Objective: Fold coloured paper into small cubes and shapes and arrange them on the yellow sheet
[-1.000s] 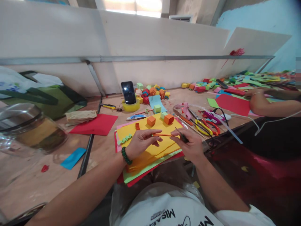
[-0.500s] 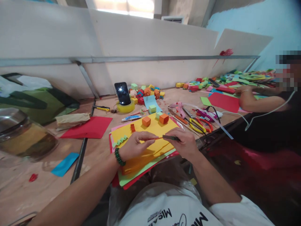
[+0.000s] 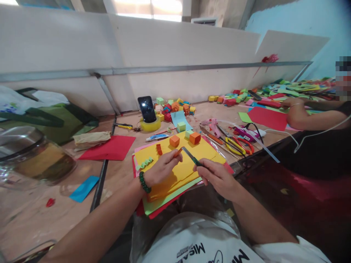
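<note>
Orange paper strip: pinched in your left hand above the yellow sheet, its free end pointing far and right.
Left hand: nearly closed, thumb and fingers together on the strip.
Right hand: curled closed around the green-handled cutter.
Cutter blade: slants far and left from your fist, its tip just beside the strip's end; whether they touch, I cannot tell.
Yellow sheet: tops the paper stack under your hands; green and red edges stick out on the near side, close to your lap.
Far edge of the stack: two orange cubes, and, sit just beyond your blade and limit room that way.
Left edge of the stack: pleated green strip and small folded orange piece lie near your left wrist.
Room on the left: brown tabletop shows between the stack and the blue paper.
Room on the right: tighter, with yellow-handled scissors beyond your right hand.
</note>
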`<action>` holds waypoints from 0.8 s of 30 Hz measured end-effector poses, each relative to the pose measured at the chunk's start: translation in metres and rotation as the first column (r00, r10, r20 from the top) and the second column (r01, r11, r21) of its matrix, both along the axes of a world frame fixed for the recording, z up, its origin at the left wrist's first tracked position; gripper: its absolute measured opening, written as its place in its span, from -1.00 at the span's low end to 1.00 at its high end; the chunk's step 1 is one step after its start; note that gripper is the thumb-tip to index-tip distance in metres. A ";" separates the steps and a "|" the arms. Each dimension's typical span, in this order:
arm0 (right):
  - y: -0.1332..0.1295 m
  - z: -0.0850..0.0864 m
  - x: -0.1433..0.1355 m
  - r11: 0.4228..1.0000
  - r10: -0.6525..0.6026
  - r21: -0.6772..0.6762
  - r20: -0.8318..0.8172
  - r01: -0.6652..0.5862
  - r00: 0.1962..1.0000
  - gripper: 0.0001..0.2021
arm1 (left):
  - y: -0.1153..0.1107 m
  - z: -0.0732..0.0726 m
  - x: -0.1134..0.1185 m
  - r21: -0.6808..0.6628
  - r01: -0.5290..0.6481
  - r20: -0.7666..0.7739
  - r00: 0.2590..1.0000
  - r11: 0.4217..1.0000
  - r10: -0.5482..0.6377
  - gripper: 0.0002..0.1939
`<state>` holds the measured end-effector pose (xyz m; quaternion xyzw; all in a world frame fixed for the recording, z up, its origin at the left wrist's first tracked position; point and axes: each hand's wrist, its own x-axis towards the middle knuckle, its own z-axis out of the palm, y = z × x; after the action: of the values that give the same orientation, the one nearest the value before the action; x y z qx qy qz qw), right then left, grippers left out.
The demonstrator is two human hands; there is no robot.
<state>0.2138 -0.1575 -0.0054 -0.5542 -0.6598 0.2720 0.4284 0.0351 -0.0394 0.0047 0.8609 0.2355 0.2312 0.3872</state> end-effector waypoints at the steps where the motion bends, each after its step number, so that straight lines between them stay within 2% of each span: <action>1: -0.003 0.000 -0.001 1.000 -0.006 -0.026 0.006 0.006 1.000 -0.66 | -0.001 0.002 -0.001 -0.025 -0.007 0.003 1.000 1.000 0.007 -0.81; 2: -0.006 0.000 -0.002 0.999 -0.022 -0.024 0.024 0.023 0.999 -0.67 | -0.003 0.002 -0.001 -0.041 -0.019 0.008 1.000 0.999 0.019 -0.79; 4: -0.009 0.000 -0.002 0.995 -0.082 0.063 0.090 0.077 0.993 -0.71 | -0.004 0.001 -0.002 -0.028 -0.051 0.032 0.998 0.998 0.052 -0.73; 6: -0.009 -0.001 -0.001 0.977 -0.150 0.179 0.169 0.119 0.974 -0.69 | -0.002 -0.003 -0.002 0.031 -0.088 0.046 0.995 0.996 0.086 -0.67; 8: -0.007 -0.002 0.001 0.964 -0.191 0.232 0.251 0.132 0.949 -0.65 | 0.000 -0.008 -0.002 0.107 -0.121 0.037 0.992 0.987 0.118 -0.66; 14: -0.001 -0.013 0.004 0.952 -0.272 0.249 0.410 0.180 0.871 -0.66 | 0.003 -0.013 0.000 0.213 -0.146 0.012 0.989 0.966 0.146 -0.69; 24: 0.005 -0.020 0.007 0.947 -0.290 0.245 0.379 0.207 0.878 -0.73 | 0.001 -0.013 0.003 0.226 -0.181 0.022 0.983 0.957 0.181 -0.74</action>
<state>0.2210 -0.1527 -0.0254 -0.6341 -0.6816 0.0252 0.3644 0.0384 -0.0383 -0.0087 0.8741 0.2853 0.2915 0.2638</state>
